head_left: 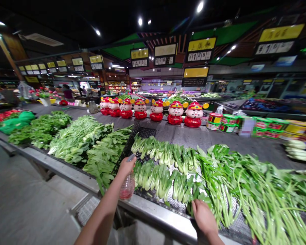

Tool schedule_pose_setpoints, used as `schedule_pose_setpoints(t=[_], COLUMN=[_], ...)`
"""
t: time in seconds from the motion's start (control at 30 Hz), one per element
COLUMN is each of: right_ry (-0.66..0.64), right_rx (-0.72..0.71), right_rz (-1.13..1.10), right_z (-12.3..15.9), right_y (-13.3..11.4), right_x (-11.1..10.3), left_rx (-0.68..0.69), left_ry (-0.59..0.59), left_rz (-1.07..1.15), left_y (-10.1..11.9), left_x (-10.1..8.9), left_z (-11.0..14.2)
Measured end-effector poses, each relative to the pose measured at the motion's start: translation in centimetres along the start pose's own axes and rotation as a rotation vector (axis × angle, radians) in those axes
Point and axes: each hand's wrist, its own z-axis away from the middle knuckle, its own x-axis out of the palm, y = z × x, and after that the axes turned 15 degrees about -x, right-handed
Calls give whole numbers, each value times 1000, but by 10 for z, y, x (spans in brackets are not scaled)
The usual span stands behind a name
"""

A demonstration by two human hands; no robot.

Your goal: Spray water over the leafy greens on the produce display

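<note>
My left hand (127,166) is wrapped round the top of a clear spray bottle (127,187) with a grey trigger head; its base looks reddish. The bottle is over the front edge of the stand, beside two rows of bok choy (155,178). At the front row's right end, my right hand (204,216) is closed at some green leaves (201,195), its fingertips partly hidden. Just right of that hand lies a heap of long-stemmed leafy greens (226,190), wet and shiny.
A metal rail (165,219) runs along the stand's front. Leafy greens (76,139) are piled to the left, past a black crate wall (126,146). Red figurines (140,110) line the back, with stacked tins (228,122) to their right. Price signs (201,49) hang overhead.
</note>
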Motion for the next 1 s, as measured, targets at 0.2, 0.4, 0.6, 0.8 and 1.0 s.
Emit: schedule_pose_setpoints(t=[0.2,0.4,0.6,0.8,1.0], right_ry=[-9,-25,-51,-50,-54], right_rx=[-4,5,-12,-21,-20], right_rz=[11,24,45,52,-20], right_z=[-1,-1,0,0,0], right_y=[-2,-3,-2,-2,0], right_x=[-3,-5,-3,-4,-3], left_rx=[37,26,-16,-23,55], left_ry=[47,64,72,59,84], left_rz=[-6,2,59,52,0], left_y=[-3,-6,-6,-12,-18], left_x=[-3,-9,-11,-14,-20], left_z=[-2,-2,3,2,5])
